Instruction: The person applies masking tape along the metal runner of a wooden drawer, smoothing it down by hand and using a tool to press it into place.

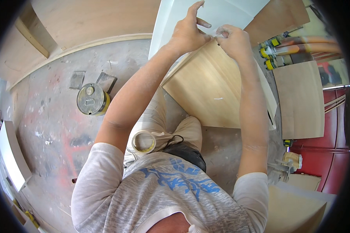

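Wood panel [206, 89] leaning across the knees, top corner pinched by both hands.
Left hand [188, 33] and right hand [231, 39] close fingers on a thin white strip there, against a white board [221, 11]. Bare dusty concrete floor [54, 128] lies open to the left around a metal can [91, 99]; sealant tubes [295, 48] and another panel [299, 99] crowd the right.
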### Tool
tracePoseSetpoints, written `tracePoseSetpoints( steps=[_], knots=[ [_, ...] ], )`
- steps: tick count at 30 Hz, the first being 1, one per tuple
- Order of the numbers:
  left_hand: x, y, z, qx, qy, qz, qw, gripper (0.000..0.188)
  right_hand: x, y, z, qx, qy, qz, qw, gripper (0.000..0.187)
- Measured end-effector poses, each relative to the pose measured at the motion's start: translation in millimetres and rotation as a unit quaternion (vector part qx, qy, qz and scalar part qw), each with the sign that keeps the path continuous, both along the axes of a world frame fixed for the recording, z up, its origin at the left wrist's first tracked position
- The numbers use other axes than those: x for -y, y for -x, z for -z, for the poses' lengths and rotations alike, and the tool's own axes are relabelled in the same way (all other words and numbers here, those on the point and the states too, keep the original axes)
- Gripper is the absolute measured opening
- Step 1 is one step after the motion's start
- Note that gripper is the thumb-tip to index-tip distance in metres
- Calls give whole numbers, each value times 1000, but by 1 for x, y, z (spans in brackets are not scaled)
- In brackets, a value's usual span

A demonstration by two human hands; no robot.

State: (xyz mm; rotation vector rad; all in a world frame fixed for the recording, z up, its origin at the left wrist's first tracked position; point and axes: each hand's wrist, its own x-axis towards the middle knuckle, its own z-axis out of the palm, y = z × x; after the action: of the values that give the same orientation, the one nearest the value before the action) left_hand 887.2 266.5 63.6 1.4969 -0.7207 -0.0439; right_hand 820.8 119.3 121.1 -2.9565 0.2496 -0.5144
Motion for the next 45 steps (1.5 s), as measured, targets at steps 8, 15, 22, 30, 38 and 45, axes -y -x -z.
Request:
tracePoseSetpoints(
  steps=[8,15,22,30,38,45],
  knots=[
    [27,-23,4,176,-95,-34,979,110,0,5,-1,62,20,21,998,56],
    [17,-3,-26,251,-139,29,958,91,-40,106,3,230,-28,-22,973,49],
    [27,-19,-38,295,-180,143,927,62,20,311,30,272,-27,278,921,43],
    [26,4,-70,322,-295,106,893,76,101,367,75,274,-301,242,881,50],
    [32,-2,-67,306,-319,108,890,82,106,354,67,300,-223,258,891,51],
    [42,26,-62,359,-255,131,888,91,106,344,50,239,9,188,953,55]
  ],
)
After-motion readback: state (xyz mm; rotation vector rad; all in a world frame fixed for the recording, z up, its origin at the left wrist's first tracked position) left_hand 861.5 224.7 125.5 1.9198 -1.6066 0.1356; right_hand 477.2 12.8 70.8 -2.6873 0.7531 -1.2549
